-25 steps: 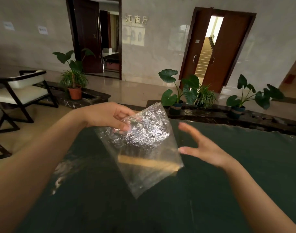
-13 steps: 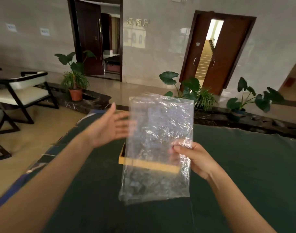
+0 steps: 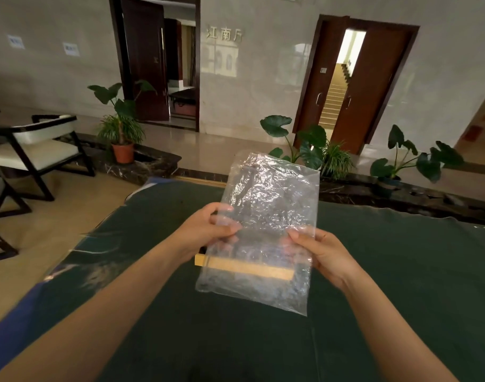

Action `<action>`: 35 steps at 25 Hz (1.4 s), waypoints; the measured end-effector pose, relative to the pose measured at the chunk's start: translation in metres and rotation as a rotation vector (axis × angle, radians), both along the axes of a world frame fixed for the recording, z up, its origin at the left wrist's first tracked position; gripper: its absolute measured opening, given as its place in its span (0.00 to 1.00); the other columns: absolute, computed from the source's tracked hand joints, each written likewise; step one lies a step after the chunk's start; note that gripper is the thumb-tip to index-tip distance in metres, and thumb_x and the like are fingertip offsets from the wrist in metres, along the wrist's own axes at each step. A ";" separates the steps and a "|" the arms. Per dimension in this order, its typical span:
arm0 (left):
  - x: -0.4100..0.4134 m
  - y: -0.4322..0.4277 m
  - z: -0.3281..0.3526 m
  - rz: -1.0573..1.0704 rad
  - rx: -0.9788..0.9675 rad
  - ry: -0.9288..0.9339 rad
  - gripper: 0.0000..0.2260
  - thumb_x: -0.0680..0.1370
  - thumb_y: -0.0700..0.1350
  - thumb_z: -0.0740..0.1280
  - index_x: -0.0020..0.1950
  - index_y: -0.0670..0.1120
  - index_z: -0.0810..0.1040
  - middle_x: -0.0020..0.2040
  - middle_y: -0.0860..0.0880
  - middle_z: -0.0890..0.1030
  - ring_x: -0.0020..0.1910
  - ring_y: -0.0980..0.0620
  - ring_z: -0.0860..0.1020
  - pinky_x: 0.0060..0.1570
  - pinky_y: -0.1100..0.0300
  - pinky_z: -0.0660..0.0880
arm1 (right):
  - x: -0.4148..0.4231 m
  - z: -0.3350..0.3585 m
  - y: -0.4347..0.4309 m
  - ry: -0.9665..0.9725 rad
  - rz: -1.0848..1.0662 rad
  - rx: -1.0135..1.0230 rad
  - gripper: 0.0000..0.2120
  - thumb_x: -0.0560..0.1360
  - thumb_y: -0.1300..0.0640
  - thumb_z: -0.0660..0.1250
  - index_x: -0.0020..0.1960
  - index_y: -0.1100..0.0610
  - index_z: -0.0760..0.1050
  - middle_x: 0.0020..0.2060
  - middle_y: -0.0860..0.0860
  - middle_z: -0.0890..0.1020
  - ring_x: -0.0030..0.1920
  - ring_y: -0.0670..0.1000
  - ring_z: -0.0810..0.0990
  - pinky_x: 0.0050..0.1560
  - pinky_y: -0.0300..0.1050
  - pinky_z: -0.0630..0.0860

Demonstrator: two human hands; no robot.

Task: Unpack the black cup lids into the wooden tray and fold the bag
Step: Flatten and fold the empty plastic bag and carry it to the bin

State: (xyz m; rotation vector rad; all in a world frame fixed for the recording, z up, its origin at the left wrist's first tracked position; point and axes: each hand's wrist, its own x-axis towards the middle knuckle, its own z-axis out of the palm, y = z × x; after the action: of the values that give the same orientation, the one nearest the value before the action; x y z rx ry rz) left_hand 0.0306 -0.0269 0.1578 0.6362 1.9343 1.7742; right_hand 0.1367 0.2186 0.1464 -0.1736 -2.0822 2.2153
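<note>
Plastic, clear and crinkled, fills the middle of the scene: a bag (image 3: 269,199) held up flat and nearly upright in the air above a table covered with a dark green cloth (image 3: 401,285). The person's left hand (image 3: 208,230) pinches the bag's left edge about halfway down, thumb on the near face and fingers curled behind, where they show faintly through the film. The right hand (image 3: 322,253) pinches the opposite edge a little lower, thumb laid on the near face and the other fingers tucked behind the plastic. Between the two hands the bag hangs as a sheet, its upper end tipped away from the person and its lower corner sagging toward the cloth without touching it, as far as I can tell. It looks flat and limp. The wooden tray (image 3: 200,261) sits on the cloth just beyond the hands; only its pale front wall shows, one end bare past the bag's left edge and the rest seen through the plastic. Whatever lies inside the tray is hidden behind the wrinkles, so I cannot make out any lids. Past the table, a dark-framed chair with white cushions (image 3: 34,150) stands at the left, a plant in an orange pot (image 3: 123,153) sits beside it, and more leafy plants (image 3: 310,150) line the wall near an open brown door (image 3: 373,86).
</note>
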 end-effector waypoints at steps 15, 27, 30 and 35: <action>0.007 0.000 -0.007 -0.018 0.090 -0.094 0.25 0.70 0.42 0.72 0.65 0.51 0.69 0.50 0.45 0.85 0.49 0.43 0.82 0.49 0.47 0.79 | 0.012 -0.004 0.001 0.154 -0.054 -0.102 0.22 0.66 0.61 0.72 0.59 0.53 0.76 0.58 0.48 0.81 0.58 0.52 0.79 0.56 0.48 0.78; 0.008 0.002 -0.010 -0.073 0.461 -0.336 0.18 0.74 0.29 0.60 0.54 0.47 0.82 0.58 0.47 0.82 0.59 0.46 0.78 0.56 0.46 0.77 | 0.021 -0.016 0.011 0.174 -0.092 -0.460 0.07 0.68 0.69 0.66 0.43 0.60 0.79 0.46 0.55 0.83 0.44 0.53 0.83 0.46 0.50 0.82; 0.011 0.005 -0.008 0.024 0.423 -0.291 0.12 0.73 0.32 0.63 0.41 0.44 0.85 0.46 0.47 0.85 0.47 0.47 0.83 0.39 0.54 0.81 | 0.020 -0.020 0.012 0.170 -0.074 -0.496 0.15 0.68 0.72 0.61 0.29 0.58 0.79 0.44 0.50 0.81 0.43 0.51 0.83 0.38 0.47 0.81; 0.008 0.000 -0.006 0.079 0.386 -0.024 0.13 0.71 0.28 0.58 0.34 0.40 0.79 0.39 0.49 0.82 0.41 0.50 0.82 0.37 0.56 0.80 | 0.026 -0.028 0.017 0.117 0.055 -0.513 0.14 0.73 0.54 0.64 0.57 0.56 0.79 0.55 0.55 0.82 0.55 0.58 0.80 0.54 0.53 0.79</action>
State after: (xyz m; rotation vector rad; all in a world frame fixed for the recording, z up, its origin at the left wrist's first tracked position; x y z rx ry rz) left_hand 0.0383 -0.0273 0.1518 0.6667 1.6312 2.2187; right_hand 0.1632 0.2361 0.1185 -0.0205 -1.4415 2.6743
